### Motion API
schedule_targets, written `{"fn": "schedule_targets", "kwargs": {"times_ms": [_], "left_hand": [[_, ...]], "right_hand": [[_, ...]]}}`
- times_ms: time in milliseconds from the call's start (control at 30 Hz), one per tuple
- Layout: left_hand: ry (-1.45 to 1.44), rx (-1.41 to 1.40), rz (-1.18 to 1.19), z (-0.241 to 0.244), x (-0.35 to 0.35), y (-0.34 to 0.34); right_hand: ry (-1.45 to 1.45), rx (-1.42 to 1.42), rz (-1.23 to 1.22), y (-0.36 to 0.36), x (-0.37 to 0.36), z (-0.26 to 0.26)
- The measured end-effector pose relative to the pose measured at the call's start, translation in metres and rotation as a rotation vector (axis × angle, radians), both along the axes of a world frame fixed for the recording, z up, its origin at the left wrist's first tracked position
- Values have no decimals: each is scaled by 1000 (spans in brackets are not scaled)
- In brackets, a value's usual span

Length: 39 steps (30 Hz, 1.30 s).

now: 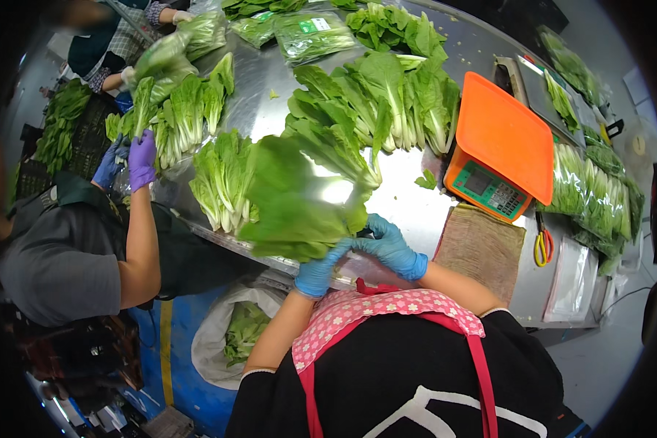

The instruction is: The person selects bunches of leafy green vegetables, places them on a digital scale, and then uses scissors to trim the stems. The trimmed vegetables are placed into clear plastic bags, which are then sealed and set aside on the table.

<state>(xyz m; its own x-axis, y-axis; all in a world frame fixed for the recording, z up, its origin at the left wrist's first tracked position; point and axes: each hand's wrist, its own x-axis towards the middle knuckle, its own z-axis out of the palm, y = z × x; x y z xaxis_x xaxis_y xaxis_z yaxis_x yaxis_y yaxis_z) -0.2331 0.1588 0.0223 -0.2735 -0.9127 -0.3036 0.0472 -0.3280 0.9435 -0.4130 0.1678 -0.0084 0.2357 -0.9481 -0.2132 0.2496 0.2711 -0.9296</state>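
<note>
A blurred head of leafy green lettuce (295, 197) is held above the near edge of the steel table, its leaves pointing to the upper left. My left hand (320, 271), in a blue glove, grips its lower end. My right hand (391, 249), gloved alike, meets the left at the stem end with thumb and fingers curled. Something small and dark shows between its fingers; what it is cannot be made out. Beyond my hands, a row of leafy lettuce heads (399, 104) lies on the table, and a smaller bunch (222, 183) rests to the left.
An orange weighing scale (503, 137) stands at right, beside a brown cloth (482, 246), scissors (543, 247) and clear plastic bags (572, 279). Bagged greens (591, 191) lie farther right. A co-worker's gloved hands (142, 159) handle lettuce at left. A white sack (213, 339) holds leaves below.
</note>
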Motion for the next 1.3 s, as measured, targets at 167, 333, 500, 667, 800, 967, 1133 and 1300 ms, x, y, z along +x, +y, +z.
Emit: {"fn": "schedule_targets", "kwargs": {"times_ms": [167, 333, 500, 667, 800, 967, 1133, 1300], "left_hand": [[563, 439, 140, -32, 22, 7], [544, 389, 303, -3, 10, 5], [927, 262, 429, 14, 23, -5], [658, 45, 389, 28, 42, -3], [646, 129, 388, 28, 26, 5], [670, 160, 248, 22, 1, 2], [650, 192, 190, 20, -2, -10], [640, 189, 166, 10, -23, -24]], "right_hand": [[603, -639, 34, -9, 5, 40], [504, -687, -17, -9, 16, 56], [-88, -78, -417, -5, 23, 64], [998, -474, 228, -22, -30, 27], [1059, -464, -224, -73, -38, 18], [230, -112, -254, -100, -38, -24], [-220, 262, -169, -86, -34, 24], [45, 23, -363, -45, 1, 59]]}}
